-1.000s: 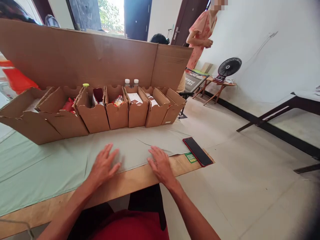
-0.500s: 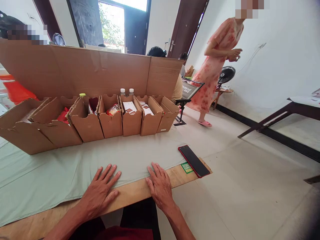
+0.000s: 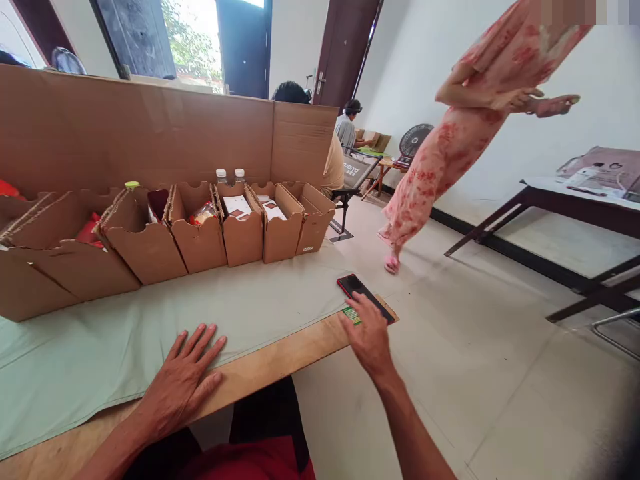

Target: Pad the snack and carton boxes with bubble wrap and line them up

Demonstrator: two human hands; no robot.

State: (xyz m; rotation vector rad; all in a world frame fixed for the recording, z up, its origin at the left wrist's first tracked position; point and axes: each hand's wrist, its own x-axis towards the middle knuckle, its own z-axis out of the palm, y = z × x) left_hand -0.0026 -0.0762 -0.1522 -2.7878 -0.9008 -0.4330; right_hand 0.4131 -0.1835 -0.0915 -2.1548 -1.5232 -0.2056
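My left hand [image 3: 181,380] lies flat and open on the pale green cloth [image 3: 150,327] at the near edge of the wooden table [image 3: 280,357]. My right hand [image 3: 369,337] reaches to the table's right corner, fingers spread over the dark phone with a red case [image 3: 353,285]; the fingertips touch or hover on it, holding nothing. A green sticker [image 3: 350,315] shows just under that hand. A row of open cardboard bins [image 3: 200,230] stands at the back of the cloth, with packets, red items and bottle tops inside.
A tall cardboard sheet [image 3: 150,133] rises behind the bins. A person in a pink floral dress [image 3: 450,147] walks by on the right. Seated people [image 3: 330,160], a fan [image 3: 414,139] and a dark-legged table [image 3: 575,200] are beyond, on tiled floor.
My right hand left the table edge and moved right onto the phone. My left hand stayed flat. The view swung right, and the person in the dress walked closer.
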